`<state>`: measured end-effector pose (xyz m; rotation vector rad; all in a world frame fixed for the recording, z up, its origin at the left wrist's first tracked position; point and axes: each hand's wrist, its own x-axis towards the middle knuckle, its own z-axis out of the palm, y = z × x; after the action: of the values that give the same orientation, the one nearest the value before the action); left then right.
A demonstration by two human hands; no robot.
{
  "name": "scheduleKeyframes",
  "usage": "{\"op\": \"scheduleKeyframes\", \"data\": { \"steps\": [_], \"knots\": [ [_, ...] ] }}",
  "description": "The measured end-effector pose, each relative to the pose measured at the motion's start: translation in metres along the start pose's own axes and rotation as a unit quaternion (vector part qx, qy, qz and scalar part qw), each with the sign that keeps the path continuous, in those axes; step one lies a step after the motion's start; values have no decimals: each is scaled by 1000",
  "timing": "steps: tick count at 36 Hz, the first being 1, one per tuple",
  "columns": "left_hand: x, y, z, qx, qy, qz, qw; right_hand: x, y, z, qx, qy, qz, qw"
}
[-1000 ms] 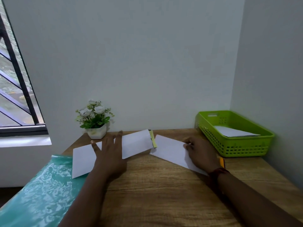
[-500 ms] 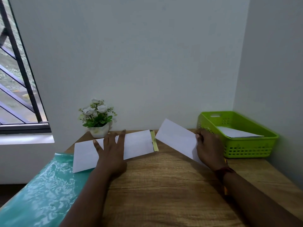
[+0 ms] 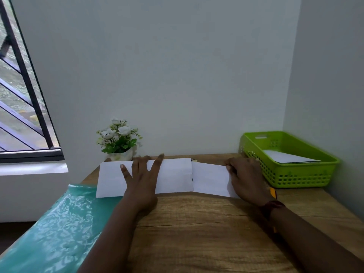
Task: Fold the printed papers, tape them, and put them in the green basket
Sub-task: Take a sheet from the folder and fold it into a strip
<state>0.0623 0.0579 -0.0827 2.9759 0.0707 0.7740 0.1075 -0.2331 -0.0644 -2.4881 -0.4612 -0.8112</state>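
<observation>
A white paper (image 3: 174, 174) lies across the far part of the wooden table (image 3: 197, 229). My left hand (image 3: 141, 180) presses flat on it with fingers spread. A second white panel (image 3: 208, 178) meets that paper's right end at a dark seam. My right hand (image 3: 248, 180) pinches this panel at its right edge, fingers curled. I cannot tell whether the two panels are one sheet. The green basket (image 3: 291, 178) stands at the far right, apart from my right hand, with a folded white paper (image 3: 289, 157) inside.
A small white pot of flowers (image 3: 118, 142) stands against the wall behind the paper. A teal plastic sheet (image 3: 59, 223) covers the table's left side. A yellow object (image 3: 273, 192) peeks out beside my right wrist. Walls close the back and right.
My right hand lifted the right panel, swung it left and brought it down against the left paper's end, covering the yellow strip there. My left hand kept pressing its paper.
</observation>
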Motion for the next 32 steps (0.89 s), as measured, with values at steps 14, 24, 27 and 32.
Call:
{"op": "scheduleKeyframes", "data": {
  "steps": [14, 24, 27, 32],
  "knots": [
    [-8, 31, -3, 8, 0, 71, 997, -10, -22, 14, 29, 43, -56, 997],
    [-4, 14, -3, -9, 11, 28, 1000, -5, -12, 8, 219, 128, 44, 966],
    [-3, 10, -1, -10, 15, 24, 1000, -2, -10, 9, 297, 114, 124, 940],
    [-2, 8, 0, -11, 14, 17, 1000, 0, -11, 11, 386, 115, 154, 902]
  ]
}}
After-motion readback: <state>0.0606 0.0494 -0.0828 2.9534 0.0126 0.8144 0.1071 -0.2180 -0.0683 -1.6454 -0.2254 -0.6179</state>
